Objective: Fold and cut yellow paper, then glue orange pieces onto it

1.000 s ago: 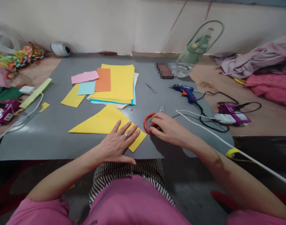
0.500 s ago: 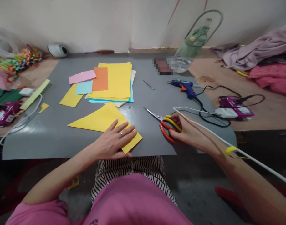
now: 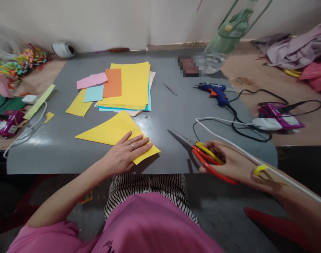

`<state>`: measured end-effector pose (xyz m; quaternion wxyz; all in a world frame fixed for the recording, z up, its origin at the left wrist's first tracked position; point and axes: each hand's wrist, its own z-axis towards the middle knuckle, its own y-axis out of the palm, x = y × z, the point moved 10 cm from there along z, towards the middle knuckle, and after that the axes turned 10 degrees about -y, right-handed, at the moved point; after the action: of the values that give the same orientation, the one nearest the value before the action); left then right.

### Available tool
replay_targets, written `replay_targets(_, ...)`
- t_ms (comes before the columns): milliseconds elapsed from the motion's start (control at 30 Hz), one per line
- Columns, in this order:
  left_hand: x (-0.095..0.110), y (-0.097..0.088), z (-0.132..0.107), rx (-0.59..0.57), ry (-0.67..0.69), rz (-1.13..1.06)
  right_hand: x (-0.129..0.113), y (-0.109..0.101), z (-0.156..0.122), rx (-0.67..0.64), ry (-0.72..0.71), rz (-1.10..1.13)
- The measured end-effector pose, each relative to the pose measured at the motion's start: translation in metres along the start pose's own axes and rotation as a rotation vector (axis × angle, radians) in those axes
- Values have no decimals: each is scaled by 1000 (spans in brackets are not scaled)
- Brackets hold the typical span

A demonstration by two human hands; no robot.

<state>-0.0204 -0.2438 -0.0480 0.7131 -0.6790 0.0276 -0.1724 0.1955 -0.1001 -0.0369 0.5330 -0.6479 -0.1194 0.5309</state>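
My left hand, with a ring on one finger, lies over the right part of a folded-looking yellow paper piece. Its fingers are straight on top and the thumb is out of sight; the near right corner stands slightly off the table, a shadow beneath it. My right hand holds scissors with red and yellow handles. Their blades point up and left, look closed, and are apart from the yellow piece.
A stack of yellow sheets carries orange, pink and blue pieces. Tweezers, a blue glue gun and a green-topped bottle stand or lie beyond. A white cable crosses above my right wrist.
My right hand has brought the scissors nearer to me, raised off the table. My left thumb has gone from view and the yellow piece's near corner has lifted.
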Motion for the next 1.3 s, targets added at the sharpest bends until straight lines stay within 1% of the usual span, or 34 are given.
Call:
replay_targets(33, -1, -1, 0, 16, -5, -13, -4, 2, -5, -16, 22, 17)
replay_targets(100, -2, -2, -1, 41, -10, -33, -14, -3, -13, -1, 36, -47)
replay_targets(267, -1, -2, -1, 54, -14, -35, -43, -7, -18, -10, -74, -231)
replay_targets(433, 1, -6, 1, 88, -33, -40, -57, -5, -18, -44, -139, -346)
replay_targets(533, 1, -7, 1, 52, -55, -81, -63, -4, -21, -77, -190, -402)
replay_targets(667, 2, -8, 2, -20, -79, -116, -62, 1, -26, -114, -228, -381)
replay_targets(800, 4, -7, 3, -39, -90, -50, -57, 4, -30, -128, -207, -347)
replay_targets(933, 8, -6, 3, -6, -47, 7, -56, 2, -29, -117, -202, -331)
replay_targets(1033, 6, -10, 5, 28, -53, -21, -56, 3, -27, -124, -203, -309)
replay_targets(1200, -6, -22, 12, 80, -201, -147, -54, 0, -27, -101, -165, -262)
replay_targets(1300, -8, -30, 15, 119, -247, -184, -50, -2, -30, -106, -123, -245)
